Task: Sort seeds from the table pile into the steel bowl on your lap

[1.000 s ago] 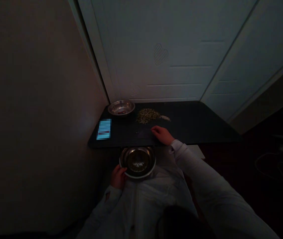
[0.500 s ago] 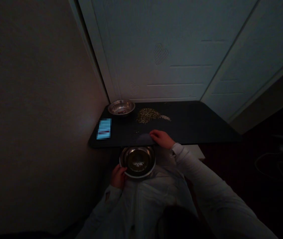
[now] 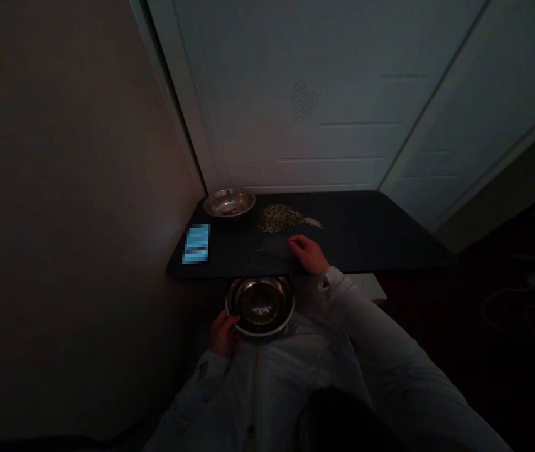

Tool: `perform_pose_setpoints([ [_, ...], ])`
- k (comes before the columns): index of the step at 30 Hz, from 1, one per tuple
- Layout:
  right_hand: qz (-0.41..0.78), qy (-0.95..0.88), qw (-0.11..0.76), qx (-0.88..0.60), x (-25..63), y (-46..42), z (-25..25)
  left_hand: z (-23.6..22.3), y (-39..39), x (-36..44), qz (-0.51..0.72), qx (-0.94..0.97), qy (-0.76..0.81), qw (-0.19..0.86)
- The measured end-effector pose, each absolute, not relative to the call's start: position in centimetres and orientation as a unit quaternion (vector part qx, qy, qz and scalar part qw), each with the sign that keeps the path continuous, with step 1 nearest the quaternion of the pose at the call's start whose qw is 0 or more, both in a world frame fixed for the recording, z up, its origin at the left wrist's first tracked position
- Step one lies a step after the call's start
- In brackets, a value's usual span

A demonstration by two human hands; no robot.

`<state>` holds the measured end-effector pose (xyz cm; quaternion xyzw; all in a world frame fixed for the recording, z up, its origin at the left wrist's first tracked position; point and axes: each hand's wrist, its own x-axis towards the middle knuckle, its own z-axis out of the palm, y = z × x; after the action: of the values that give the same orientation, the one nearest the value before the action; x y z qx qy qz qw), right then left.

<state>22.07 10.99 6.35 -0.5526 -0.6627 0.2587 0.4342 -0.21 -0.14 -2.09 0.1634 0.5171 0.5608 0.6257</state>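
My left hand grips the rim of a steel bowl on my lap, just below the table's front edge. Pale grains lie at the bottom of this bowl. Over the table, my right hand is closed in a pinch on a thin, greyish, see-through sheet; its exact kind is hard to make out in the dim light. Behind the sheet lies a heap of greenish-yellow grains. A small patch of white grains touches the heap's right side.
A second steel bowl stands at the back left of the dark table. In front of it lies a lit, pixelated phone-like rectangle. A wall rises on the left, and a white panelled door closes off the back.
My right hand has shifted slightly up the table, away from the front edge, with the see-through sheet. A few loose grains near it have gone from view. My left hand and the lap bowl stay put.
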Motion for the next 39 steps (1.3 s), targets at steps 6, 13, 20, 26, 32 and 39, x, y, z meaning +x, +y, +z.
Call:
perform_pose_setpoints([
  [6, 0.237, -0.662, 0.433, -0.564, 21.0, 11.3, 6.3, -1.8, -0.3, -0.1, 0.566, 0.162, 0.513, 0.625],
  [13, 0.208, -0.647, 0.452, -0.577, 20.5, 11.8, 6.2, -1.3, -0.3, 0.2, 0.563, 0.144, 0.524, 0.622],
  [20, 0.194, -0.632, 0.463, -0.59, 20.5, 11.8, 6.2, -1.6, -0.3, 0.1, 0.57, 0.164, 0.515, 0.619],
  [26, 0.183, -0.629, 0.464, -0.596, 20.6, 11.8, 6.1, -1.4, -0.3, 0.1, 0.56, 0.161, 0.531, 0.616],
  [32, 0.178, -0.626, 0.468, -0.598, 20.6, 11.7, 6.2, -1.6, -0.2, 0.1, 0.563, 0.154, 0.526, 0.619],
  [39, 0.164, -0.633, 0.462, -0.599, 20.7, 11.7, 6.0, -1.8, -0.2, 0.1, 0.564, 0.157, 0.526, 0.617],
])
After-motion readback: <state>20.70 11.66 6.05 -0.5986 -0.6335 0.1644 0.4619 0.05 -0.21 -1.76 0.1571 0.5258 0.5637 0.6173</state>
